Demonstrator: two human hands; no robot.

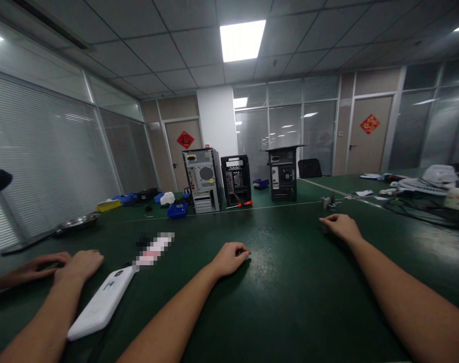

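Note:
My left hand rests low over the green table, its fingers curled round with the tips close together. A small pale bit shows at the fingertips, too small to name. Farther to the right, my right hand reaches forward over the table with its fingers bent and drawn together; what they hold, if anything, is hidden. Just beyond it stand small metal parts, apart from the fingers. Between my two hands lies bare green tabletop.
At the left are a co-worker's hands, beside a white phone-shaped device. Across the table stand computer cases, a red-handled screwdriver and a blue tray. Black cables and a white helmet-like object lie right.

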